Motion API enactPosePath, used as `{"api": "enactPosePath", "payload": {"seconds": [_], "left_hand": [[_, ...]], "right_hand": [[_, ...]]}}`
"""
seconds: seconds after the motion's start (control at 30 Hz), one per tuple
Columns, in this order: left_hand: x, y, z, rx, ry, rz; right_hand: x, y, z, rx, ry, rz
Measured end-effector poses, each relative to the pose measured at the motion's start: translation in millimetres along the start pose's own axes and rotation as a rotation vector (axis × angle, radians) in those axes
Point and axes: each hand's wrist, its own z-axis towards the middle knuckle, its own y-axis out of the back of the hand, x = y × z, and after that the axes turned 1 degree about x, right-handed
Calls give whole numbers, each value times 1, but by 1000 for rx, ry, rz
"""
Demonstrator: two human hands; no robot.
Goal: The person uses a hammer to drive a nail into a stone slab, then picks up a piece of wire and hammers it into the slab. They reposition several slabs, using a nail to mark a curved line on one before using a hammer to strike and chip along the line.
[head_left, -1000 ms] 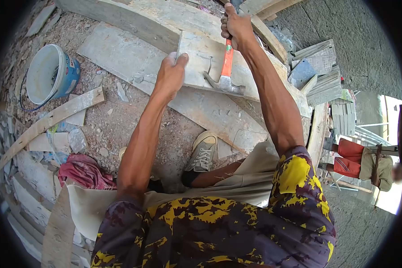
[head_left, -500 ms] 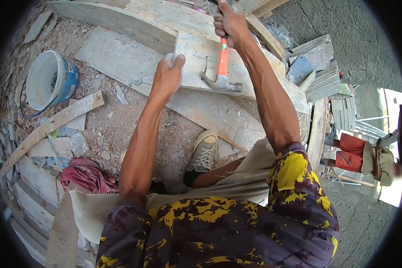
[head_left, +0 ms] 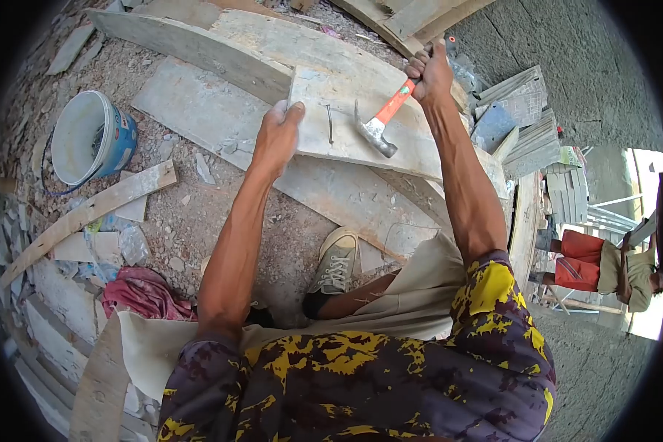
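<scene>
My right hand (head_left: 431, 76) is wrapped round the orange and black handle of a claw hammer (head_left: 393, 108). The hammer's metal head is over the pale board, to the right of a nail (head_left: 330, 124) and apart from it. That nail sticks out of the board's face and looks bent at its top. With the thumb on top, my left hand (head_left: 278, 134) grips the left end of the wooden board (head_left: 313, 92); its other fingers are mostly hidden. Beneath lies another long plank (head_left: 199, 107).
A white and blue bucket (head_left: 85, 140) stands on the rubble at left, near a narrow wood strip (head_left: 88, 214) and a pink cloth (head_left: 147, 295). Stacked panels (head_left: 523, 110) lie at right. Farther right is another person in red shorts (head_left: 573, 259).
My right hand has moved right and slightly down, carrying the hammer. Its head has swung away from beside the nail, with the handle now slanting. My left hand stays on the board.
</scene>
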Motion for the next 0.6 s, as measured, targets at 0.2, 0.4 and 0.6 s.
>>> {"api": "enactPosePath", "payload": {"seconds": [0.2,0.4,0.6], "left_hand": [[-31,-9,-3,-228,-151,477],[-39,-16,-5,4,-579,986],[-53,-25,0,51,-413,875]], "right_hand": [[41,23,-35,214,45,-105],[66,52,-67,195,37,-297],[43,96,-75,117,4,-250]]}}
